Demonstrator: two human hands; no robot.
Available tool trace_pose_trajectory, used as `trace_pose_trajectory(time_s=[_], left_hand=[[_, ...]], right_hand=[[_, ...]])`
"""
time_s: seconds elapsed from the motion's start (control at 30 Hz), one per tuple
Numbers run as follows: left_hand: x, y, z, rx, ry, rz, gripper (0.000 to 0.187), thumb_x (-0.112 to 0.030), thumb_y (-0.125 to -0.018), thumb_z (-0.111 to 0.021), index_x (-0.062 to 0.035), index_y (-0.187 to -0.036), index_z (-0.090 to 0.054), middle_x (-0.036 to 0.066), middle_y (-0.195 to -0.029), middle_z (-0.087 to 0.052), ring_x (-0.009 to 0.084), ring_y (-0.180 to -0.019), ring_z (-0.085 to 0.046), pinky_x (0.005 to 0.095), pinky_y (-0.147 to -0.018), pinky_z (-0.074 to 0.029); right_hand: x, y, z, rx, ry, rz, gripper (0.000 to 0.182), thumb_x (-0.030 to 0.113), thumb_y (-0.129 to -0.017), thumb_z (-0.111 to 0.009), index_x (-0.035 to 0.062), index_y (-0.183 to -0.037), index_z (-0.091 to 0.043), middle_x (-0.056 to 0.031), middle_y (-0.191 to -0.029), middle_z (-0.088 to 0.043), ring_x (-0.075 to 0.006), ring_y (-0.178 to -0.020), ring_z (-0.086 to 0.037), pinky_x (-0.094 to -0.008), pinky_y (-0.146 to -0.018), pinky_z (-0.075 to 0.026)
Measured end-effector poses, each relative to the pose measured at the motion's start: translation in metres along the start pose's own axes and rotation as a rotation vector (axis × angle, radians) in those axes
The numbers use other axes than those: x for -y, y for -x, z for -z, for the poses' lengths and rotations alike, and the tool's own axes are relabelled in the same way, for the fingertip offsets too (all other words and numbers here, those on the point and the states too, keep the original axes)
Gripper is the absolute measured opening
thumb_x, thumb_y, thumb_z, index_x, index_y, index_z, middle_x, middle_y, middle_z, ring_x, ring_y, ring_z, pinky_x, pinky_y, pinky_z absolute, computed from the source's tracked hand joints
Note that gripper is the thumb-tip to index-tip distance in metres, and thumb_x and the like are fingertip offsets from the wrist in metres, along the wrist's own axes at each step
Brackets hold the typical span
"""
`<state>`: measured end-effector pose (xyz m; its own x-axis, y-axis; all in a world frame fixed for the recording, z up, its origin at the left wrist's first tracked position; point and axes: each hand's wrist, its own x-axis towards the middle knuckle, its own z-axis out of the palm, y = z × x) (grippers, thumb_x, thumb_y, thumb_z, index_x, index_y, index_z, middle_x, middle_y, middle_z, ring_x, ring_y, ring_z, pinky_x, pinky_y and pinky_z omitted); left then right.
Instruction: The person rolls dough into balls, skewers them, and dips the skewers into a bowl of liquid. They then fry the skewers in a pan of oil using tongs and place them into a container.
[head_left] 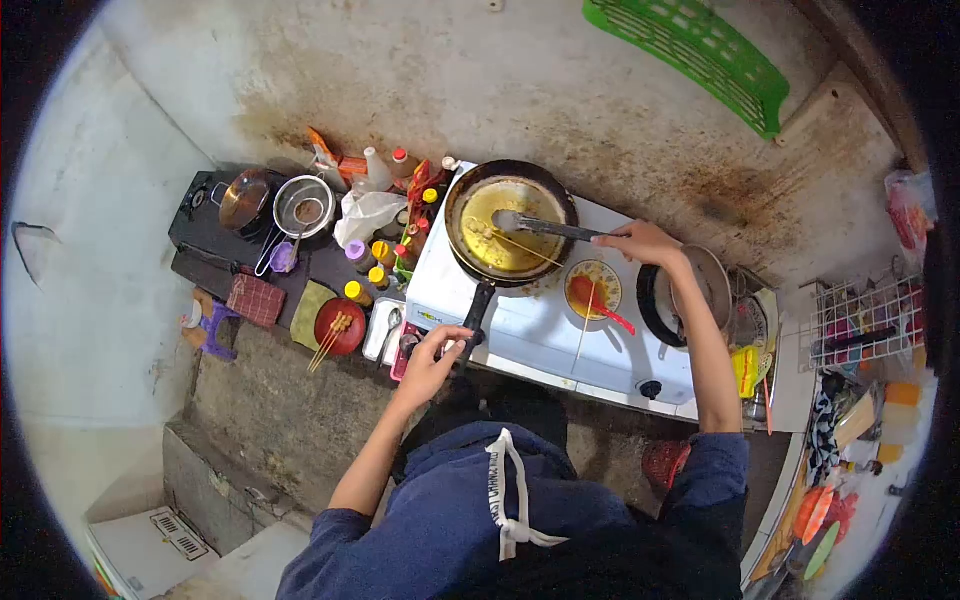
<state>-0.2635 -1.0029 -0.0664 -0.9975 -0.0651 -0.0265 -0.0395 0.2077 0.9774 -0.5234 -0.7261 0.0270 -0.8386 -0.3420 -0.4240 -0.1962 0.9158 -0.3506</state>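
Note:
In my right hand (640, 243) are the tongs (555, 228), whose head reaches into the frying pan (512, 222). Yellow oil or liquid covers the pan's bottom, and a skewer (525, 247) with small pieces at its left end leans across the rim. My left hand (437, 362) is at the front of the stove, below the pan's black handle (478, 310), fingers curled near the stove knob; what it grips, if anything, is too small to tell. Right of the pan, a bowl of red sauce (592, 291) holds a red spoon and a stick.
Left of the stove (550, 340) stand yellow-capped bottles (358, 293), a red plate (340, 327) with several skewers, a tray (384, 330) with a spoon, a strainer (304, 207) and a pot (245, 200). A lidded pan (702, 285) sits at the right; a wire rack (865, 325) is beyond.

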Motion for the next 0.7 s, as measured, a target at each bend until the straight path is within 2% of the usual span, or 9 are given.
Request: trace_pose_trajectory(time_s=[0.03,0.1,0.23,0.3,0.43,0.53,0.6,0.63,0.7], left_hand=[[0.004,0.002,0.003,-0.005,0.014,0.031,0.022,-0.014,-0.087,-0.051,-0.0024,-0.105,-0.056,0.006,-0.100,-0.058,0.0122,-0.088,-0.053,0.0239,-0.078,-0.040],[0.011,0.005,0.011,-0.014,0.023,0.057,0.021,-0.013,-0.087,-0.051,-0.0025,-0.104,-0.056,0.006,-0.100,-0.057,0.0120,-0.089,-0.052,0.0235,-0.079,-0.040],[0.019,0.009,0.020,-0.023,0.166,0.128,0.023,-0.012,-0.087,-0.051,-0.0026,-0.107,-0.053,0.005,-0.097,-0.057,0.0109,-0.089,-0.052,0.0242,-0.079,-0.040],[0.021,0.010,0.027,-0.008,0.213,0.285,0.022,-0.012,-0.087,-0.050,-0.0016,-0.107,-0.053,0.006,-0.097,-0.058,0.0119,-0.090,-0.053,0.0260,-0.083,-0.040],[0.018,0.008,0.035,-0.024,0.198,0.241,0.022,-0.013,-0.088,-0.050,-0.0017,-0.107,-0.053,0.006,-0.098,-0.059,0.0134,-0.093,-0.054,0.0268,-0.084,-0.040],[0.021,0.008,0.038,-0.037,0.200,0.237,0.023,-0.014,-0.088,-0.050,-0.0014,-0.107,-0.053,0.007,-0.100,-0.059,0.0143,-0.095,-0.054,0.0274,-0.086,-0.040],[0.026,0.007,0.039,-0.030,0.194,0.205,0.023,-0.014,-0.088,-0.050,-0.0012,-0.107,-0.052,0.007,-0.101,-0.059,0.0147,-0.096,-0.054,0.0276,-0.086,-0.039],[0.027,0.007,0.040,-0.028,0.195,0.206,0.023,-0.014,-0.088,-0.050,-0.0012,-0.107,-0.052,0.007,-0.101,-0.059,0.0147,-0.096,-0.054,0.0276,-0.086,-0.039],[0.026,0.006,0.042,-0.023,0.213,0.248,0.023,-0.014,-0.088,-0.051,-0.0009,-0.107,-0.052,0.007,-0.101,-0.059,0.0148,-0.096,-0.054,0.0276,-0.086,-0.040]], right_hand=[[0.001,-0.005,0.003,0.003,0.004,0.005,0.059,0.066,-0.067,-0.056,0.0115,-0.086,-0.069,-0.0010,-0.049,-0.047,-0.0117,-0.045,-0.046,-0.0261,-0.044,-0.035],[0.004,-0.015,0.009,0.128,-0.003,-0.044,0.058,0.067,-0.065,-0.058,0.0108,-0.074,-0.068,-0.0002,-0.049,-0.047,-0.0100,-0.040,-0.042,-0.0250,-0.039,-0.032],[0.006,-0.029,0.005,0.140,0.021,-0.086,0.056,0.067,-0.065,-0.059,0.0104,-0.065,-0.065,0.0008,-0.048,-0.046,-0.0089,-0.038,-0.040,-0.0238,-0.036,-0.029],[-0.001,-0.037,-0.001,0.185,-0.034,-0.119,0.062,0.071,-0.060,-0.059,0.0096,-0.053,-0.055,-0.0003,-0.049,-0.048,-0.0092,-0.037,-0.040,-0.0243,-0.035,-0.029],[0.002,-0.037,-0.006,0.179,-0.060,-0.094,0.060,0.071,-0.060,-0.059,0.0111,-0.054,-0.056,0.0002,-0.049,-0.048,-0.0090,-0.037,-0.038,-0.0240,-0.034,-0.027],[0.006,-0.035,-0.010,0.176,-0.080,-0.006,0.057,0.068,-0.062,-0.060,0.0116,-0.061,-0.063,-0.0018,-0.050,-0.050,-0.0118,-0.042,-0.045,-0.0273,-0.040,-0.035],[0.014,-0.029,-0.011,0.036,0.056,0.064,0.051,0.063,-0.063,-0.062,0.0133,-0.073,-0.068,-0.0053,-0.055,-0.055,-0.0174,-0.054,-0.056,-0.0307,-0.052,-0.044],[0.023,-0.021,-0.010,0.036,0.056,0.061,0.051,0.063,-0.063,-0.062,0.0133,-0.073,-0.068,-0.0053,-0.055,-0.055,-0.0174,-0.054,-0.056,-0.0307,-0.052,-0.044],[0.041,0.000,-0.011,-0.232,0.217,0.072,0.051,0.060,-0.063,-0.062,0.0146,-0.086,-0.068,-0.0081,-0.065,-0.061,-0.0237,-0.072,-0.062,-0.0334,-0.065,-0.047]])
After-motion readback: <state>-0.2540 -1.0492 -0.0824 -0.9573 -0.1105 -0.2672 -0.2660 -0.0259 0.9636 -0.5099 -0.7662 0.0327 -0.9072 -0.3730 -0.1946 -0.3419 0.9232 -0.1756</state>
